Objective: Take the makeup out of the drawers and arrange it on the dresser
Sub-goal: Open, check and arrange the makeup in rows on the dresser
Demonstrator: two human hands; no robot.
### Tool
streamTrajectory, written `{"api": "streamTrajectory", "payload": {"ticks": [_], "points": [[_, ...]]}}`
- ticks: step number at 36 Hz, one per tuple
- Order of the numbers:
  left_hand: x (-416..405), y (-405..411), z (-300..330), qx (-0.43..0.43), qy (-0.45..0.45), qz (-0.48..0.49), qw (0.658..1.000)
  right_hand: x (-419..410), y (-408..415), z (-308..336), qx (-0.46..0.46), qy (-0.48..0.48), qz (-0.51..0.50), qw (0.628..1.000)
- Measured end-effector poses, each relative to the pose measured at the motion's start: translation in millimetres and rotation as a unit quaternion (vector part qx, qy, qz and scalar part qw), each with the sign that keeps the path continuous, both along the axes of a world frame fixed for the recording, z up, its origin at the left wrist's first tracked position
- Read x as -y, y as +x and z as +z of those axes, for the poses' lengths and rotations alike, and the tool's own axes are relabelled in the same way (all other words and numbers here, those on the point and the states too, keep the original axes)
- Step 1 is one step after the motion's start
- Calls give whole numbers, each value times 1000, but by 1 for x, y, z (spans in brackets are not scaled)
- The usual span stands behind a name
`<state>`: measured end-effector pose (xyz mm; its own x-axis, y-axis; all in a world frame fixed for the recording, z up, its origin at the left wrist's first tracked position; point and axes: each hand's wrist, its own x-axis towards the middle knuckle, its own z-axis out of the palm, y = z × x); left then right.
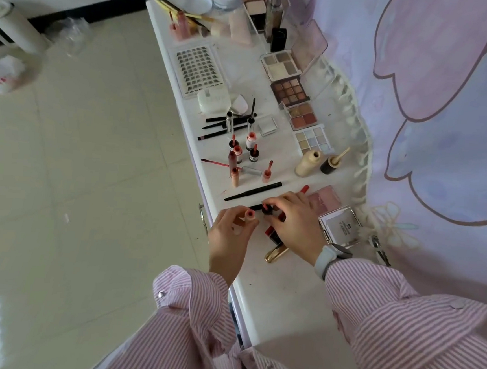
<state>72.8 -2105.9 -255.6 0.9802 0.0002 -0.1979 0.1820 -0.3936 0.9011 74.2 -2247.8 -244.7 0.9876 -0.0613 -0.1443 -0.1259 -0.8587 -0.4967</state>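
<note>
Head view: a white dresser (259, 297) runs along a pastel cartoon wall hanging (437, 113), its top crowded with makeup. Places here are given from the silver square compact (339, 225), which lies at the dresser's wall edge just beside the right wrist. Farthest beyond the compact stands a clear acrylic organizer (261, 12) with bottles; nearer come a tray of false lashes (199, 70) and a row of open eyeshadow palettes (291, 91) along the wall side. Closer still, a cream bottle (307, 163) stands just beyond the compact, with a cluster of upright lip glosses (243, 155) farther toward the dresser's front edge. A long black pencil (253, 191) lies between that cluster and the hands. The right hand (294, 224), wearing a pale wristband (327, 259), sits just beside the compact, fingers curled around a small black cap (267, 209). The left hand (229, 236), farther from the compact at the dresser's front edge, pinches a coral-tipped lip tube (250, 214). A red lipstick (270, 232) and a gold tube (276, 253) lie under the right hand.
</note>
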Motion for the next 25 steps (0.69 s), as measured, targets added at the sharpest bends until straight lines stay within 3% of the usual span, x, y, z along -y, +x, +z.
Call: {"api": "streamTrajectory", "payload": {"ticks": [7, 12, 17, 25], "points": [[2, 7, -9, 51, 73, -15, 996, 5, 4, 0, -13, -39, 12, 999], [2, 7, -10, 78, 100, -23, 992, 22, -10, 8, 55, -34, -3, 998], [0, 1, -9, 97, 103, -21, 990, 45, -16, 11, -28, -133, 88, 987], [-14, -15, -8, 149, 122, -37, 981, 53, -6, 20, -53, -253, 214, 942]]}}
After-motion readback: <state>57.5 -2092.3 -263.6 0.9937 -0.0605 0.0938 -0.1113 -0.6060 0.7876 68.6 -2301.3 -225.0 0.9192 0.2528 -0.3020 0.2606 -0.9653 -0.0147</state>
